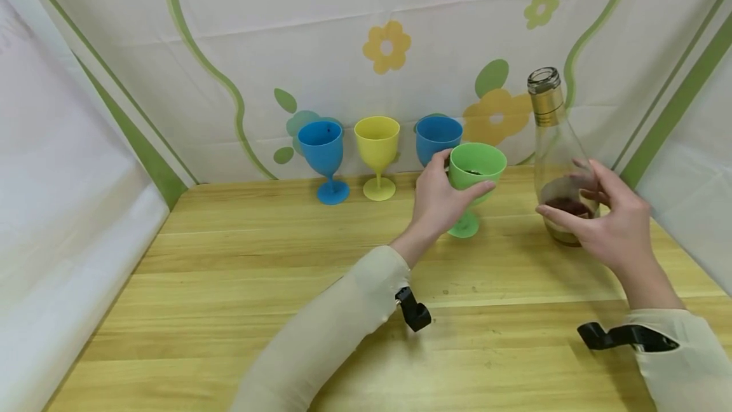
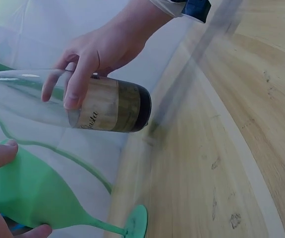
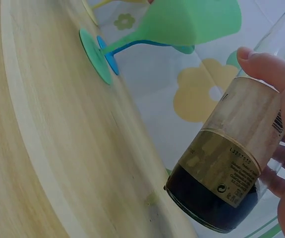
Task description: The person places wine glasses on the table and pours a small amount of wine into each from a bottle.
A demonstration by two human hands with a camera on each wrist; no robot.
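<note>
A: Where do the hands stand?

B: The left hand [image 1: 443, 199] curls round the bowl of the green goblet [image 1: 476, 167], whose foot rests on the wooden table [image 1: 240, 285], right of the blue and yellow goblets at the far edge. The right hand [image 1: 609, 224] wraps loosely round the glass bottle [image 1: 553, 145], upright just right of it.

A: How should the step be handled?

B: Probably firm the bottle grip low, steady the goblet, tilt slowly.
</note>
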